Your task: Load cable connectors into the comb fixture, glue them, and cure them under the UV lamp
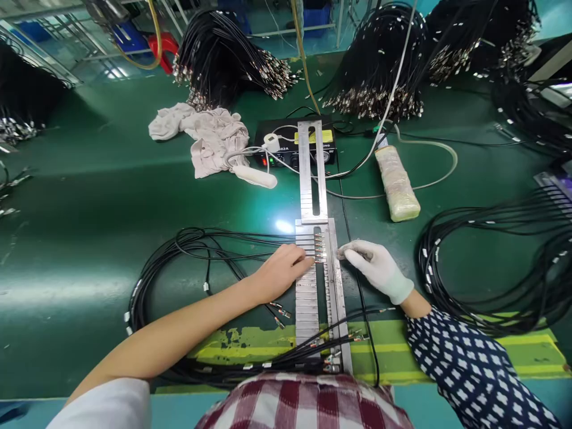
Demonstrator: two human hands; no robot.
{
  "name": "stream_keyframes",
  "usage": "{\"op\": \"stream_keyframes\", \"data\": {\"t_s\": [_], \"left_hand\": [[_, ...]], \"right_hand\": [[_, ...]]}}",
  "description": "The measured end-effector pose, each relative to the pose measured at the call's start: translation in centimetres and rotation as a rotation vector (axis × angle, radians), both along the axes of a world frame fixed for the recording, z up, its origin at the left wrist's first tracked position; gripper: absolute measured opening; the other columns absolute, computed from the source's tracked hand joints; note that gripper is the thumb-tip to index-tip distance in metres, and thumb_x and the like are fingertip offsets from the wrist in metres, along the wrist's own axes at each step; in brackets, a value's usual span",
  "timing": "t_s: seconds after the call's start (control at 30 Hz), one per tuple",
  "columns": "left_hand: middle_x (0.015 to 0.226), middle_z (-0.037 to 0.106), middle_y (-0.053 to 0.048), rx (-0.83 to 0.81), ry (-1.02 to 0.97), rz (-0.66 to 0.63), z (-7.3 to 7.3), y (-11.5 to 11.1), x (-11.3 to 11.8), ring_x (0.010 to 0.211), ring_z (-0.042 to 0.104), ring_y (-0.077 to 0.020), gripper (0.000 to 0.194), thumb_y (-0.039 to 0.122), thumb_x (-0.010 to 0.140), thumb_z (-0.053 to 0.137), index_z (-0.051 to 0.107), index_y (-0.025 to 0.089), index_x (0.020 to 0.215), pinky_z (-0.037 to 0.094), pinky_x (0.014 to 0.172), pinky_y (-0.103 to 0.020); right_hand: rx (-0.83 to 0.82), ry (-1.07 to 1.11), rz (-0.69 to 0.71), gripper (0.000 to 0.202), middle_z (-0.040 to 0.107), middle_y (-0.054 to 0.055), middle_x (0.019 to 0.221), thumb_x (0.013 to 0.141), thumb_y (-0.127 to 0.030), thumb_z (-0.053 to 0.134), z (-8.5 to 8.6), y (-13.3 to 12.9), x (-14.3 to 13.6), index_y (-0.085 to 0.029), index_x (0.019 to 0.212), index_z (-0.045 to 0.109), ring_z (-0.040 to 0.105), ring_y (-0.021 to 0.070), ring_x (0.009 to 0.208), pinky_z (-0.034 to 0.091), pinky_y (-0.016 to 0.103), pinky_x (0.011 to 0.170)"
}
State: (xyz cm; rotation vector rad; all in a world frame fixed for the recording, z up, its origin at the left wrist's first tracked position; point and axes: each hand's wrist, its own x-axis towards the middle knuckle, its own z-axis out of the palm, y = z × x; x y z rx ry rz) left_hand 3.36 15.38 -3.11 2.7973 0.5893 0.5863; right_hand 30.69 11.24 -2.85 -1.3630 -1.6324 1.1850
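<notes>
A slotted metal fixture (pixel 307 313) stands upright in view on the green table, with several black cables laid across its upper grooves. Their metal connectors (pixel 319 241) line up over the central slot. My bare left hand (pixel 281 271) rests on the fixture's left side, fingers closed on a black cable end just below that row. My right hand (pixel 378 267), in a white glove, is at the fixture's right rail with its thumb and fingers pinched together; what lies between them is hidden. A looped bundle of black cables (pixel 143 292) reaches from the left towards the fixture.
Behind the fixture sits a black control box (pixel 279 158), partly covered by a second metal plate (pixel 305 179). Crumpled cloths (pixel 218 140) and a wrapped block (pixel 397 182) flank it. Large cable bundles (pixel 378 65) line the back. Loose cable ends (pixel 313 344) cross the fixture's near end.
</notes>
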Motion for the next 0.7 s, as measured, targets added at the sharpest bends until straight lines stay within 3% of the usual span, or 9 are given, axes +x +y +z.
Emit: {"op": "stream_keyframes", "data": {"t_s": [0.23, 0.33, 0.43, 0.5, 0.6, 0.7], "left_hand": [[0.099, 0.055, -0.009, -0.02, -0.022, -0.058, 0.3, 0.7, 0.7, 0.092, 0.042, -0.0151, 0.024, 0.015, 0.103, 0.037, 0.057, 0.006, 0.113, 0.037, 0.084, -0.028], [0.1, 0.055, -0.009, 0.0, -0.033, 0.02, 0.2, -0.2, 0.3, 0.094, 0.043, -0.0157, 0.023, 0.017, 0.103, 0.039, 0.059, 0.008, 0.111, 0.036, 0.082, -0.029], [0.093, 0.054, -0.008, 0.045, -0.008, 0.115, -0.3, -1.4, -0.2, 0.088, 0.042, -0.0156, 0.027, 0.015, 0.103, 0.038, 0.058, 0.01, 0.122, 0.034, 0.075, -0.029], [0.091, 0.055, -0.008, 0.031, -0.004, 0.113, -0.6, -1.9, -0.3, 0.084, 0.042, -0.0148, 0.031, 0.013, 0.103, 0.036, 0.055, 0.009, 0.127, 0.037, 0.074, -0.028], [0.091, 0.057, -0.008, -0.076, -0.034, 0.12, -0.5, -1.5, -0.2, 0.084, 0.046, -0.0146, 0.03, 0.015, 0.103, 0.037, 0.059, 0.011, 0.123, 0.041, 0.075, -0.027], [0.101, 0.061, -0.006, -0.36, -0.08, 0.119, 0.7, -0.8, -0.9, 0.094, 0.053, -0.0129, 0.028, 0.02, 0.103, 0.04, 0.06, 0.015, 0.122, 0.044, 0.086, -0.026]], "right_hand": [[-0.002, -0.009, 0.005, 0.029, 0.071, 0.002, 0.097, 0.098, -0.041, 0.053, 0.1, 0.1, 0.0, -0.018, 0.095, 0.072, 0.066, 0.0136, 0.092, 0.049, 0.025, 0.085], [0.0, -0.012, 0.01, 0.03, 0.071, 0.002, 0.098, 0.097, -0.041, 0.053, 0.1, 0.0, 0.0, -0.018, 0.096, 0.072, 0.066, 0.0143, 0.093, 0.049, 0.026, 0.086], [-0.003, -0.01, 0.0, 0.032, 0.071, 0.004, 0.097, 0.097, -0.043, 0.053, 0.2, 0.1, 0.0, -0.017, 0.095, 0.072, 0.066, 0.0158, 0.092, 0.049, 0.028, 0.086], [-0.028, -0.003, -0.013, 0.034, 0.071, 0.005, 0.096, 0.096, -0.044, 0.053, 0.2, 0.3, -0.2, -0.016, 0.095, 0.072, 0.067, 0.0168, 0.091, 0.05, 0.029, 0.085], [-0.073, 0.017, -0.037, 0.038, 0.071, 0.007, 0.094, 0.094, -0.048, 0.054, 0.2, 0.4, -0.4, -0.014, 0.096, 0.071, 0.067, 0.0184, 0.089, 0.052, 0.03, 0.084], [-0.048, 0.028, -0.059, 0.041, 0.071, 0.009, 0.097, 0.093, -0.051, 0.055, 0.1, -0.1, -0.4, -0.013, 0.098, 0.07, 0.067, 0.019, 0.091, 0.052, 0.03, 0.086]]}}
